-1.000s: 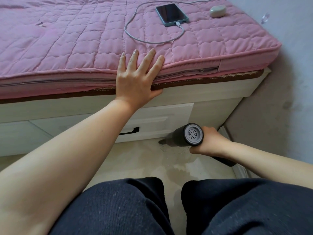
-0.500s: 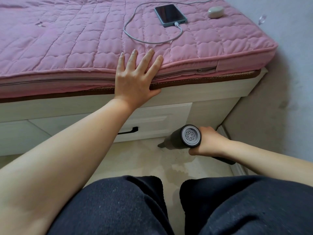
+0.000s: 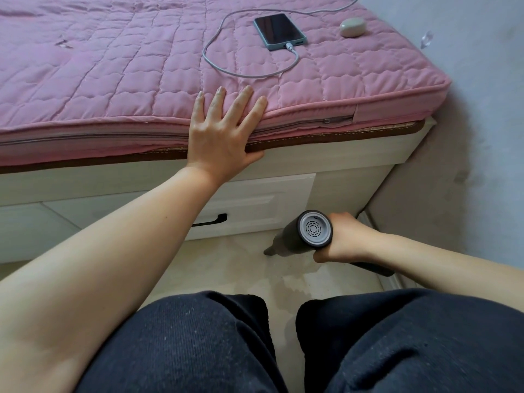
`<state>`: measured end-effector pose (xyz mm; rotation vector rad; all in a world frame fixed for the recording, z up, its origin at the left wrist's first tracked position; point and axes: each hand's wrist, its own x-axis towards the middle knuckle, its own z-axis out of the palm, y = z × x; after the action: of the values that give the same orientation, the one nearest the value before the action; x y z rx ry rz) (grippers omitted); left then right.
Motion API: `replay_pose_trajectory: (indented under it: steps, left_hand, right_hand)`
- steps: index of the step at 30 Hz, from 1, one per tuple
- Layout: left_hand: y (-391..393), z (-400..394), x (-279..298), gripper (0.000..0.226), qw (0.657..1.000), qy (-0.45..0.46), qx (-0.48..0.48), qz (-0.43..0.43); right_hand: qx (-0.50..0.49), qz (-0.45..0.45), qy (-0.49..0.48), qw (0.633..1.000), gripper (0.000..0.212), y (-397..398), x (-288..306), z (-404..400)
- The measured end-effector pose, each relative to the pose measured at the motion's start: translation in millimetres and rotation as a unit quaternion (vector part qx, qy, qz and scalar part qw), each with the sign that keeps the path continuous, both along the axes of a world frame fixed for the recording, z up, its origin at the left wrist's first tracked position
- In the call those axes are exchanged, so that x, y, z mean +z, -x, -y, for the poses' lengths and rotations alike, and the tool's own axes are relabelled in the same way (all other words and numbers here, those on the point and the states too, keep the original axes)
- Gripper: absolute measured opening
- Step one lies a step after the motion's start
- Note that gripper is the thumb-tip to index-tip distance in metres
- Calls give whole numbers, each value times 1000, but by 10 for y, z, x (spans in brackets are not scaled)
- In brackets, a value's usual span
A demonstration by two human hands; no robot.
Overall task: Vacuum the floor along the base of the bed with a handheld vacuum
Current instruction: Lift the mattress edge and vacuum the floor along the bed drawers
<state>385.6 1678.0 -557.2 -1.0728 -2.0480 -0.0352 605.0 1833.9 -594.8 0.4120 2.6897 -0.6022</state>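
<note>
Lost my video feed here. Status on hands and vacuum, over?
Left hand flat on the mattress edge. Right hand grips the handheld vacuum, nozzle on the floor by the drawer. Path looks unobstructed.

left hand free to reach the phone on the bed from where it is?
Probably yes. The left hand rests flat and open on the mattress edge, holding nothing. Only bare quilt and the looped charging cable lie between its fingers and the phone.

handheld vacuum (image 3: 307,232) handle mostly hidden by right hand (image 3: 344,239), charging cable (image 3: 249,72) cut off at top edge
</note>
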Motion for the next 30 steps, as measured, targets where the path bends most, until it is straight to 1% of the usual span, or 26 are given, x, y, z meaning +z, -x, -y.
replay_pose_trajectory:
  steps: [2, 6, 12, 15, 17, 22, 30]
  left_hand:
    - [-7, -6, 5, 79, 1000, 3, 2, 1]
    - [-2, 18, 2, 78, 1000, 11, 1, 5]
    - [-6, 30, 15, 79, 1000, 25, 7, 11]
    - [0, 38, 2, 80, 1000, 24, 4, 9]
    - [-4, 32, 0, 81, 1000, 24, 4, 7]
    - [3, 37, 4, 82, 1000, 21, 5, 6]
    - [-22, 37, -3, 82, 1000, 16, 8, 14]
  right_hand:
    - [0, 1, -3, 1000, 20, -15, 6, -8]
    - [-3, 8, -6, 1000, 23, -43, 26, -16]
    - [12, 17, -22, 1000, 21, -100, 85, -13]
    - [26, 22, -29, 999, 30, -133, 114, -9]
    - [30, 19, -30, 999, 31, -156, 120, -11]
    - [30, 20, -25, 999, 30, -202, 119, -37]
    - [28, 51, -15, 998, 25, -263, 187, -67]
